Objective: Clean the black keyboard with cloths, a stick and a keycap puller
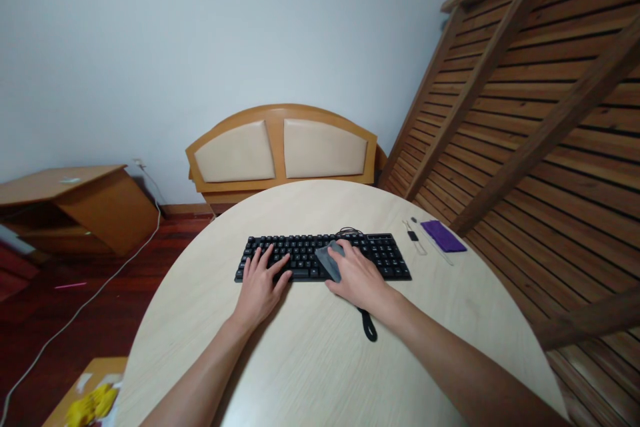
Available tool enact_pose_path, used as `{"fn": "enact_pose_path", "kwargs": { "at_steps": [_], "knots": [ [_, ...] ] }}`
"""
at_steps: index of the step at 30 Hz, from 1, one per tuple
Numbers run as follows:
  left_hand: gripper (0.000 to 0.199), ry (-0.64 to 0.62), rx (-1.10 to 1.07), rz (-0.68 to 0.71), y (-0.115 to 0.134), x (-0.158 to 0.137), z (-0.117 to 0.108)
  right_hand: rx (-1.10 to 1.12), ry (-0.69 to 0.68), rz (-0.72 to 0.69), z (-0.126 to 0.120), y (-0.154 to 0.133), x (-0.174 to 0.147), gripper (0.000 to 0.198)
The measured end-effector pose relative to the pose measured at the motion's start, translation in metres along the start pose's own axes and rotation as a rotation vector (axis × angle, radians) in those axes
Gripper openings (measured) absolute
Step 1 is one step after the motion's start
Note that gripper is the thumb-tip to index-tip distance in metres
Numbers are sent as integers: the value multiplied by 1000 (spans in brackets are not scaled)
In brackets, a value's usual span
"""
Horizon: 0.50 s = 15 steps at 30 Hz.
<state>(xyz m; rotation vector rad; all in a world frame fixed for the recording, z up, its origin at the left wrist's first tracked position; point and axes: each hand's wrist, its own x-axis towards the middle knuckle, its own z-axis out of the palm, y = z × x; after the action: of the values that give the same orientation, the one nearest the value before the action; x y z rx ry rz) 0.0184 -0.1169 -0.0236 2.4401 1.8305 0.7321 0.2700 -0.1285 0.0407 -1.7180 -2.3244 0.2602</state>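
Right hand (356,278) lies palm-down on the middle of the black keyboard (320,257), its fingers pressing a small grey cloth (330,260) flat against the keys; the cloth is pinned under the fingertips rather than pinched. Left hand (260,283) rests open on the keyboard's left end, fingers spread over the keys and palm on the round pale counter (310,360), holding nothing and seemingly bracing the board.

From the head view, the keyboard sits across the far half of the counter, its cable bunched just behind it. A black strap loop (369,327) lies on the counter just under the right wrist. Well to the right are a purple flat pad (443,235) and a small black tag on a cord (413,235), apart from the keyboard.

To wipe well, I would judge that the left hand should press down firmly so the board does not slide, while the cloth travels along the key rows with light, even pressure, kept folded under the fingers so it does not snag a keycap.
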Motion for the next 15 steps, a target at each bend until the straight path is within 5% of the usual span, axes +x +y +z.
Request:
{"fn": "enact_pose_path", "kwargs": {
  "at_steps": [8,11,15],
  "knots": [
    [40,-37,67,-11,2,1,-3,-320,-19,121,-4,-9,-37,54],
    [41,-44,74,-12,0,0,-2,-309,25,146,-13,-7,-33,42],
    [43,-49,91,2,-1,0,0,-233,167,138,-27,8,-7,55]
  ]
}}
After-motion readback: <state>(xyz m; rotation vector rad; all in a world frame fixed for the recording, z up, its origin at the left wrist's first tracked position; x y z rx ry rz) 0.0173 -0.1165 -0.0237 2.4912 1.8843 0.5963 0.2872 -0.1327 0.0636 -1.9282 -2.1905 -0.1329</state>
